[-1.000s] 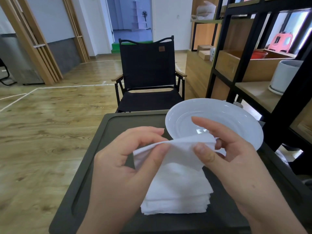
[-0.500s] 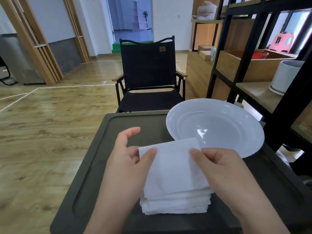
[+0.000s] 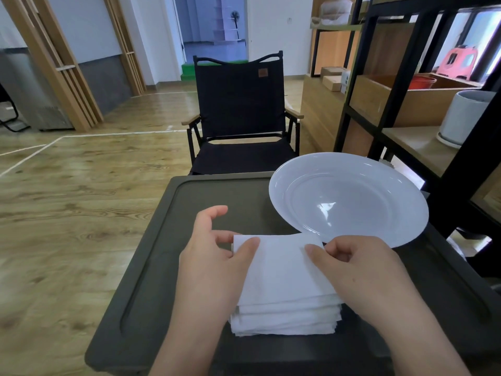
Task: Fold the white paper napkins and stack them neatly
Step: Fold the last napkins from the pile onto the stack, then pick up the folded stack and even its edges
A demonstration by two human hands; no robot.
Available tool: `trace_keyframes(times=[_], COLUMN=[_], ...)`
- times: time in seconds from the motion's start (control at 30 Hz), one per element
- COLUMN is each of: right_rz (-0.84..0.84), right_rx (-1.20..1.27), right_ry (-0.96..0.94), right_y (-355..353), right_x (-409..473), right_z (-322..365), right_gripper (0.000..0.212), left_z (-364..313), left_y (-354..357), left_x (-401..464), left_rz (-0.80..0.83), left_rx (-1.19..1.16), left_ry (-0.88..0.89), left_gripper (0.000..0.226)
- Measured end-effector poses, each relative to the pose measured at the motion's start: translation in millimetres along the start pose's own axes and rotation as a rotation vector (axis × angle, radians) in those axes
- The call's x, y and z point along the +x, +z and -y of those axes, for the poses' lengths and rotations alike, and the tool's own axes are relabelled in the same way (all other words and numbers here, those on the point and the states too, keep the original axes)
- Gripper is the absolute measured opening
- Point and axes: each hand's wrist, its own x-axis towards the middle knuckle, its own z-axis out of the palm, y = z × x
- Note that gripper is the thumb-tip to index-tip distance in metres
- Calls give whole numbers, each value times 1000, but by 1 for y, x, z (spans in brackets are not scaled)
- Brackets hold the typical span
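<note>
A stack of white paper napkins [image 3: 284, 318] lies on the dark table [image 3: 162, 253] in front of me. The top napkin [image 3: 282, 270] is folded into a rectangle and rests flat on the stack. My left hand [image 3: 214, 256] pinches its far left corner, thumb on top and fingers underneath. My right hand [image 3: 360, 270] pinches its far right corner the same way, fingers curled behind the edge. Both wrists cover the stack's left and right sides.
A large white plate [image 3: 349, 196] sits at the table's far right, its rim just beyond the napkin. A black folding chair [image 3: 238, 115] stands behind the table. Black-framed wooden shelves [image 3: 406, 109] with a white pot rise on the right. Wooden floor lies to the left.
One second ago both hands held the napkin raised and bent above the stack. They have lowered it and laid it flat on the stack, still holding its far corners.
</note>
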Motion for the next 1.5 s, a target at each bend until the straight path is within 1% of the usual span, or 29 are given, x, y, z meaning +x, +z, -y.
trace_keyframes(times=[0.17, 0.23, 0.3, 0.4, 0.47, 0.5, 0.53, 0.6, 0.67, 0.73, 0.8, 0.87, 0.93, 1.03, 1.07, 1.1, 1.17, 1.23, 1.3, 1.37, 1.43, 1.5], right_rz=[-11, -22, -40, -133, -211, -206, -161, -19, 93, 176, 218, 233, 232, 246, 248, 248, 242, 262, 345, 455, 516, 515], right_rx=[-8, -6, -10, -45, -57, -61, -70, -113, -161, -202, -237, -244, -178, -16, 34, 73, 127, 188, 287, 383, 418, 402], right_ry=[7, 10, 7, 13, 20, 26, 38, 67, 79, 87, 99, 108, 112, 108, 104, 101, 94, 68, 21, -36, -115, -214], right_y=[-1, 0, 1, -7, -17, -21, -23, -20, -11, 0, 9, 15, 17, 16, 16, 17, 16, 14, 11, 10, 11, 15], right_x=[1, 1, 1, 0, -1, -1, -1, -2, -3, -3, 0, 4, 8, 9, 9, 9, 10, 9, 9, 8, 9, 10], right_z=[-1, -1, -1, 0, -1, -2, -3, -3, -1, 0, -2, -7, -11, -13, -13, -13, -12, -12, -12, -10, -9, -8], right_gripper=[43, 42, 41, 34, 30, 30, 31, 37, 46, 51, 50, 49, 46, 30, 29, 31, 34, 32, 33, 42, 48, 48], left_z=[1, 0, -3, -7, -10, -13, -14, -15, -13, -8, -1, 4, 3, -3, -3, -3, 2, 11, 16, 20, 24, 28], left_y=[1, 1, -1, -10, -20, -24, -26, -24, -14, -4, 4, 10, 12, 9, 8, 6, 1, -5, -12, -19, -23, -23], left_x=[1, -1, -4, -6, -7, -8, -10, -12, -15, -16, -15, -13, -12, -11, -9, -7, 0, 9, 13, 16, 17, 18], left_rz=[-22, -42, -90, -196, -189, -146, -88, 42, 141, 184, 214, 212, 198, 203, 216, 227, 258, 315, 401, 487, 572, 619], left_rx=[4, 39, 136, 398, 550, 614, 664, 719, 763, 804, 814, 760, 658, 412, 308, 207, 26, -127, -235, -328, -364, -366], left_ry=[14, 22, 60, 141, 117, 81, 37, -50, -90, -92, -91, -95, -102, -130, -139, -141, -122, -66, -5, 20, 49, 91], left_gripper=[60, 58, 55, 53, 64, 70, 74, 77, 76, 73, 66, 59, 52, 49, 48, 48, 59, 73, 76, 63, 49, 49])
